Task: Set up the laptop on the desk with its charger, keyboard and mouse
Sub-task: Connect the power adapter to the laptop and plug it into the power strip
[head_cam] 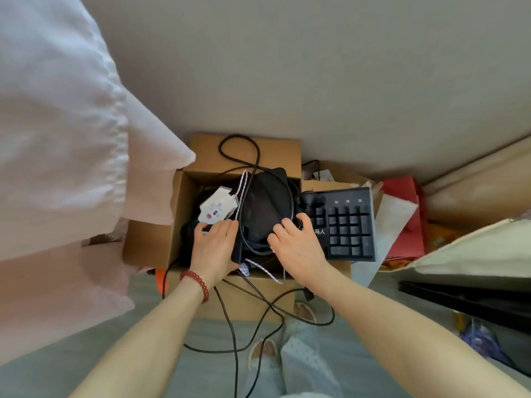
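Box unpack: cable snag risk.
Left hand [214, 245] and right hand [296, 245] grip the laptop [265, 208]; cables [244, 305] at 6 o'clock could drag the keyboard [346, 222].

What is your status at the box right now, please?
Both hands in the cardboard box: left hand and right hand each grip the black laptop bag. Keyboard atop box's right edge. Black cables tangled over the bag.
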